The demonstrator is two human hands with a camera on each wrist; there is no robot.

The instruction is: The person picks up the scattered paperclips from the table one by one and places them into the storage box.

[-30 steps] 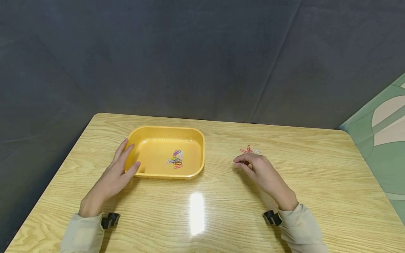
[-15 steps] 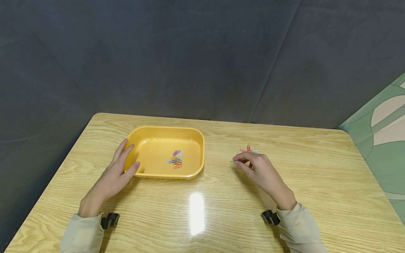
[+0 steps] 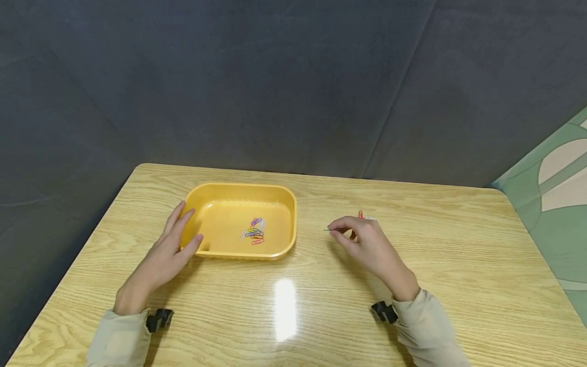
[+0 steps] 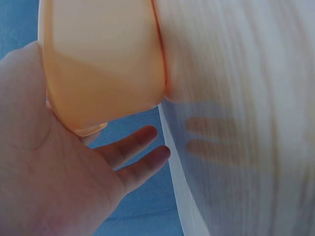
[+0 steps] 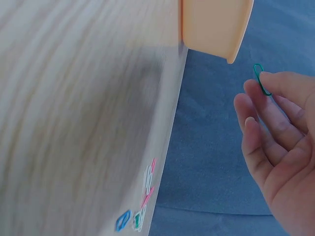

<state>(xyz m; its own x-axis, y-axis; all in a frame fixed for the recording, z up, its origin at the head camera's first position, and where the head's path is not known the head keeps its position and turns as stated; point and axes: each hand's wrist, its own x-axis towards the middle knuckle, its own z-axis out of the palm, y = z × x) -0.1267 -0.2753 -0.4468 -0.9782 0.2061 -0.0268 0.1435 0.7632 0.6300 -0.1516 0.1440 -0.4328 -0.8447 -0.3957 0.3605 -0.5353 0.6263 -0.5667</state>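
Observation:
In the head view my left hand [image 3: 162, 255] rests on the left end of a yellow plastic tray [image 3: 245, 254], fingers fairly straight and thumb over the rim. Two of its fingers [image 4: 145, 167] stretch out under the tray's outer wall in the left wrist view. My right hand [image 3: 369, 247] pinches a green paper clip [image 5: 257, 73] between thumb and forefinger, above the table to the right of the tray. Several coloured paper clips [image 3: 255, 233] lie inside the tray. Behind the right hand is a small group of loose paper clips [image 5: 147, 182], partly hidden in the head view.
The wood-grain table [image 3: 321, 316] ends at a back edge against a dark cloth panel [image 3: 293, 92]. A green patterned surface [image 3: 559, 204] is at the far right. Black wrist mounts [image 3: 159, 320] sit beside both sleeves.
My right hand has lifted the green paper clip away from the loose group and moved left, towards the tray. The left hand and tray have stayed put.

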